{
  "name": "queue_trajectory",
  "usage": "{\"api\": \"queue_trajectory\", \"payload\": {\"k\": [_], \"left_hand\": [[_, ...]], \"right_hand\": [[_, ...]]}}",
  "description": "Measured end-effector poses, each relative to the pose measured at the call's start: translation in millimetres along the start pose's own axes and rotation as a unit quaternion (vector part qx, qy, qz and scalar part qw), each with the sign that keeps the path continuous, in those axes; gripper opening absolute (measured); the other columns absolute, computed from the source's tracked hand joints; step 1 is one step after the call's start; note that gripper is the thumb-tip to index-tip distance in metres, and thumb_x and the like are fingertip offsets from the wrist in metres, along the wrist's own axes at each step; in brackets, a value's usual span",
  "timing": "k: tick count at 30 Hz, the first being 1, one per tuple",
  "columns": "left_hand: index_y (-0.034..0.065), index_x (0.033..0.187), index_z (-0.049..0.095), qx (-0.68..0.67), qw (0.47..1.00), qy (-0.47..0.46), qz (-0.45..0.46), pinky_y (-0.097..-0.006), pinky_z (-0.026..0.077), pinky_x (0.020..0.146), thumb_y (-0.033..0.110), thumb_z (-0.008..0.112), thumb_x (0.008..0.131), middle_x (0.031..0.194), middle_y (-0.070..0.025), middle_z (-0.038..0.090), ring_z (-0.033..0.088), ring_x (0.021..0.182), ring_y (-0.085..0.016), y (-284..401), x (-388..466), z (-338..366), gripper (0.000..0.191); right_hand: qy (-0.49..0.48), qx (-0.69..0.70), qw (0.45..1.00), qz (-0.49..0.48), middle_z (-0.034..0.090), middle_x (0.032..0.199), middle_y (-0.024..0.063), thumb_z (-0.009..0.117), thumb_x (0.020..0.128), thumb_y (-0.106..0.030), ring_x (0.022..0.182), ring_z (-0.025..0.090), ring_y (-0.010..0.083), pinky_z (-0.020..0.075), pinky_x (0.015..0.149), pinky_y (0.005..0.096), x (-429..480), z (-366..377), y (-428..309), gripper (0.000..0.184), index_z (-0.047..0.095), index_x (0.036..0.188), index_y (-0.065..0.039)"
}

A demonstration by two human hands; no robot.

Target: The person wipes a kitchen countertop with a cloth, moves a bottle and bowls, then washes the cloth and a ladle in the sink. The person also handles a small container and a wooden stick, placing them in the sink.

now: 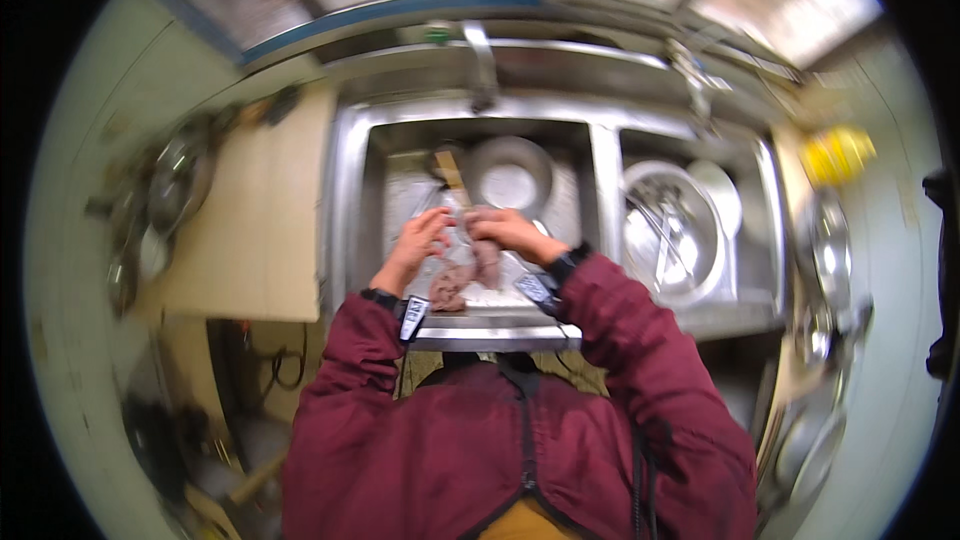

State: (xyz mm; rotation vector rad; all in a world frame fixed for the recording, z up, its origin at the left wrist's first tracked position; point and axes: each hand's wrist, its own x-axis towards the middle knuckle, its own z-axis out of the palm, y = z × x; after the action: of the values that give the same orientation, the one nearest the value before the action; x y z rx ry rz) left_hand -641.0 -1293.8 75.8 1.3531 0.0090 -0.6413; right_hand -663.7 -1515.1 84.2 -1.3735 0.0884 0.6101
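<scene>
Over the left basin of a steel double sink [349, 165], my right hand [504, 229] is closed on a brownish-pink cloth [487, 262] that hangs down from it. My left hand [421, 240] is just to the left, fingers apart and holding nothing that I can make out. Below the hands a crumpled brownish cloth [448, 285] lies near the basin's front wall. Behind them are a round metal bowl [512, 178] and a yellowish flat-handled utensil [451, 171], its kind blurred. Thin metal utensils lie beside my left hand.
The right basin holds a metal bowl [701, 285] with utensils in it and a long-handled ladle [726, 199]. Two faucets [481, 64] stand at the back. Left are a pale board [262, 240] and metal cookware [178, 180]; right, a yellow container [836, 156] and metal lids [829, 247].
</scene>
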Motion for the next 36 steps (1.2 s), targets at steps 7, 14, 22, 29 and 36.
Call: {"api": "queue_trajectory", "payload": {"k": [7, 14, 22, 29, 36], "left_hand": [[0.0007, 0.096, 0.055, 0.034, 0.998, 0.037, -0.049, -0.023, 0.044, 0.038, 0.019, 0.049, 0.095, 0.079, -0.0119, 0.063, 0.058, 0.05, -0.014, -12, 32, 0, 0.019], [0.0015, 0.083, 0.055, 0.195, 0.971, 0.136, -0.016, -0.0259, 0.042, 0.035, 0.023, 0.054, 0.091, 0.063, -0.01, 0.062, 0.056, 0.041, -0.015, 36, 31, -118, 0.023], [0.0023, 0.113, 0.06, 0.533, 0.78, 0.28, 0.171, -0.0375, 0.049, 0.076, 0.028, 0.063, 0.085, 0.097, -0.0176, 0.065, 0.062, 0.087, -0.029, 104, 56, -234, 0.038], [0.0031, 0.114, 0.06, 0.537, 0.83, -0.137, 0.063, -0.0359, 0.049, 0.079, 0.017, 0.064, 0.082, 0.102, -0.0175, 0.065, 0.063, 0.091, -0.028, 20, 39, -113, 0.035], [0.0048, 0.13, 0.048, 0.649, 0.663, -0.321, 0.192, -0.0453, 0.046, 0.083, 0.02, 0.059, 0.082, 0.1, -0.024, 0.063, 0.058, 0.1, -0.041, -101, 6, -43, 0.052]], "right_hand": [[0.067, -0.045, 0.994, -0.071, 0.067, 0.094, 0.0091, 0.064, 0.075, -0.02, 0.087, 0.059, 0.0168, 0.0469, 0.077, 0.0281, -25, 17, 35, 0.026, 0.067, 0.083, 0.005], [0.201, 0.182, 0.958, 0.091, 0.062, 0.09, 0.0099, 0.058, 0.085, -0.012, 0.081, 0.064, 0.0216, 0.0547, 0.071, 0.0343, -61, -21, 50, 0.034, 0.052, 0.116, 0.001], [0.163, 0.366, 0.915, 0.036, 0.059, 0.112, 0.0091, 0.055, 0.091, -0.021, 0.102, 0.059, 0.0227, 0.0506, 0.086, 0.0422, -9, -38, 54, 0.031, 0.049, 0.118, -0.008], [0.292, 0.153, 0.944, 0.019, 0.067, 0.101, 0.0085, 0.059, 0.087, -0.016, 0.092, 0.063, 0.0209, 0.0505, 0.082, 0.0384, 17, -41, 18, 0.023, 0.059, 0.107, -0.006], [0.347, 0.166, 0.923, 0.01, 0.067, 0.099, 0.0116, 0.063, 0.084, -0.017, 0.088, 0.065, 0.0228, 0.0512, 0.075, 0.0332, -2, -50, 11, 0.028, 0.059, 0.106, 0.0]]}}
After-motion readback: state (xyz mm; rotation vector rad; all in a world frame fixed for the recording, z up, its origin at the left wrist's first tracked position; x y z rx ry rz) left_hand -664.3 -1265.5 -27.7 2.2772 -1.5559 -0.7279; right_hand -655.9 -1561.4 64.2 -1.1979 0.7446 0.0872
